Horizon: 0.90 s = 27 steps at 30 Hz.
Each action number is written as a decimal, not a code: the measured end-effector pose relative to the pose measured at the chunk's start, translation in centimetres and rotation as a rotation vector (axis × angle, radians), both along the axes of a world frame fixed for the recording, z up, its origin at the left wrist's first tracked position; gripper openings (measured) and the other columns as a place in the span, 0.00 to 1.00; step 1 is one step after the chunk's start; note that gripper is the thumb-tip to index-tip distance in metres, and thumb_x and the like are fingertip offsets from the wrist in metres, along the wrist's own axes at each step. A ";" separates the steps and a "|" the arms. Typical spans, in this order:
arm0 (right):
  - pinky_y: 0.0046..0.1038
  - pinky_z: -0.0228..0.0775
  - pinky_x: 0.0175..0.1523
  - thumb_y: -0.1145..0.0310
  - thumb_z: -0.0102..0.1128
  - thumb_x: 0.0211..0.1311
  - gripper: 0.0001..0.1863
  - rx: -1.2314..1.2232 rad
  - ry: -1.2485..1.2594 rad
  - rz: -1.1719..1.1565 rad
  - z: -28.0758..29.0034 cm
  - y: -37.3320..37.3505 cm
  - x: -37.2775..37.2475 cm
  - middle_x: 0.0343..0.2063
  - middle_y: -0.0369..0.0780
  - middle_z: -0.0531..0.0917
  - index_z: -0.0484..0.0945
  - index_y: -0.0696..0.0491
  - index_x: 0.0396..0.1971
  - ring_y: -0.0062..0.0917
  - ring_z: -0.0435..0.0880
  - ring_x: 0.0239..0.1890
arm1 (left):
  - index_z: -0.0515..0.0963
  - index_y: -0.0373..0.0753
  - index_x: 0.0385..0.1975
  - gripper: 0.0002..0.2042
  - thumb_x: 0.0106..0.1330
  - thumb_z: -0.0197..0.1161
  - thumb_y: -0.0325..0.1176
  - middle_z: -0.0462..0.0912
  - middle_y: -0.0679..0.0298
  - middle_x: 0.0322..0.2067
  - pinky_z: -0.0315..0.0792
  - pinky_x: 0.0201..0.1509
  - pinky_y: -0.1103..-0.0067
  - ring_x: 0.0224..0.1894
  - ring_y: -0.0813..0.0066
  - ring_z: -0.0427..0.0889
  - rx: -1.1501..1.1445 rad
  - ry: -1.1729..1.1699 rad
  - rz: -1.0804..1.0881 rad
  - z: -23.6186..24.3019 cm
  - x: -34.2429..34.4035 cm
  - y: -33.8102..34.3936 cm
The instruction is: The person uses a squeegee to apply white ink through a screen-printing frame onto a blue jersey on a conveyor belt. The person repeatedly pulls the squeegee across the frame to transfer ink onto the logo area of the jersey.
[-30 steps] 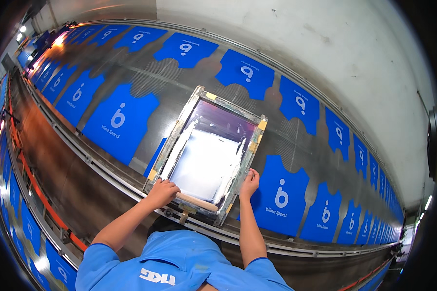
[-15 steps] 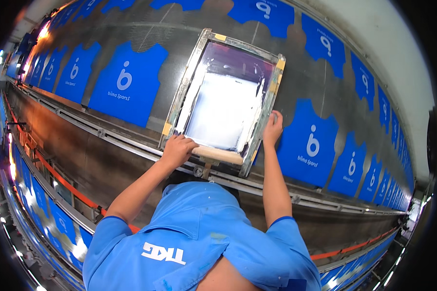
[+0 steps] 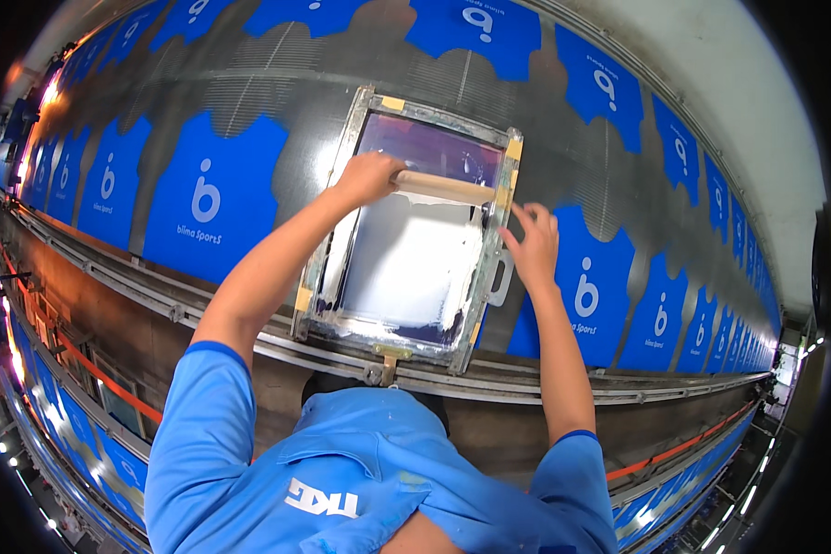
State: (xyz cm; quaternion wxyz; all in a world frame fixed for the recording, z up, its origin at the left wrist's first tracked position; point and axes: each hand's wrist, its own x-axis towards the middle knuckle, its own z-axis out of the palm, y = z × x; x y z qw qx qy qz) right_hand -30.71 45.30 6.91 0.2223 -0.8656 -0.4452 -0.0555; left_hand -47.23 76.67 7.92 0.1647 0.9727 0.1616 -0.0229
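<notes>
My left hand (image 3: 371,177) is closed on the long pale wooden handle of a squeegee (image 3: 445,186), which lies crosswise over the upper part of a screen-printing frame (image 3: 512,152). Below the squeegee, white ink (image 3: 408,263) covers much of the screen; the part above it is purplish. My right hand (image 3: 534,242) has its fingers apart just beside the frame's right edge; whether the fingertips touch it is hard to tell. The frame rests on a long grey table, its near end by the rail.
Blue vest-shaped pieces with white prints (image 3: 203,203) lie in two rows along the long grey table (image 3: 305,138). A metal rail (image 3: 208,314) runs along its near edge. Behind my arms are an orange bar (image 3: 656,454) and another line of blue pieces. A pale wall rises at upper right.
My left hand has carried the squeegee from the screen's near end up to its far part. My right hand has loosened from the frame's side, its fingers now spread.
</notes>
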 end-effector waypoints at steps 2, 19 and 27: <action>0.38 0.71 0.55 0.57 0.75 0.54 0.25 -0.003 0.044 0.067 1.9 3.9 2.6 0.47 0.42 0.83 0.85 0.46 0.53 0.37 0.77 0.53 | 0.86 0.46 0.42 0.15 0.53 0.73 0.35 0.89 0.62 0.36 0.79 0.45 0.64 0.42 0.56 0.86 -0.036 0.065 -0.031 0.3 3.3 1.7; 0.41 0.76 0.48 0.64 0.75 0.53 0.11 -0.157 0.370 0.058 -3.0 1.1 -9.7 0.31 0.43 0.86 0.86 0.53 0.34 0.40 0.84 0.39 | 0.87 0.50 0.37 0.11 0.53 0.72 0.33 0.88 0.65 0.34 0.79 0.44 0.64 0.40 0.58 0.85 0.000 0.051 -0.045 -2.5 -9.4 -6.6; 0.37 0.71 0.49 0.79 0.72 0.41 0.22 -0.016 0.292 0.102 -3.9 -7.6 -23.3 0.39 0.37 0.83 0.82 0.51 0.42 0.36 0.80 0.44 | 0.84 0.47 0.41 0.14 0.53 0.66 0.26 0.86 0.67 0.39 0.76 0.45 0.65 0.43 0.61 0.82 0.027 -0.135 -0.025 -1.3 -23.9 -17.1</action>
